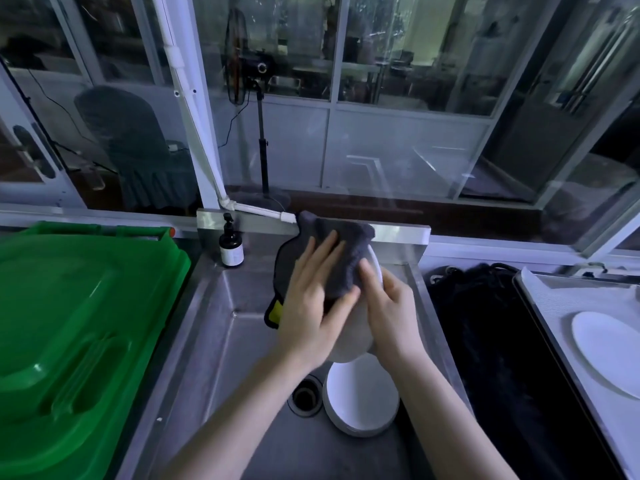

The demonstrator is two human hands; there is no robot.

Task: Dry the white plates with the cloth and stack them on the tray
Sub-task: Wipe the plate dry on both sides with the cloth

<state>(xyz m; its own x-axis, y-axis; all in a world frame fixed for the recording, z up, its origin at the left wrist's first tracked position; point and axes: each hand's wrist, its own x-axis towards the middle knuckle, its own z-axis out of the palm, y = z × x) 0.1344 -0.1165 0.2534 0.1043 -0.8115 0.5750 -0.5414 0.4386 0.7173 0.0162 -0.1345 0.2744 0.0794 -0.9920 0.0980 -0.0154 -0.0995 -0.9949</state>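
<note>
Left hand: my left hand (311, 306) lies flat, fingers straight and spread, pressing the grey cloth (339, 251) against the face of the tilted plate (349, 344)
Right hand: my right hand (391, 313) grips the right edge of the tilted plate, fingers curled round it
Tilted plate: in the air above the sink (221, 341), mostly covered by the cloth and my hands
Cloth: draped over the plate's top and left side, with a yellow tag at its lower left corner
Stack of plates: the white stack of plates (362, 396) sits on the sink floor just right of the drain (306, 396), below the plate I hold
Tray: the tray (571, 296) is on the counter to my right, apart from the sink, with a single plate (609, 351) lying flat on it
Surroundings: a dark soap bottle (231, 244) stands at the sink's back left corner; a green bin lid (76, 323) lies left of the sink
</note>
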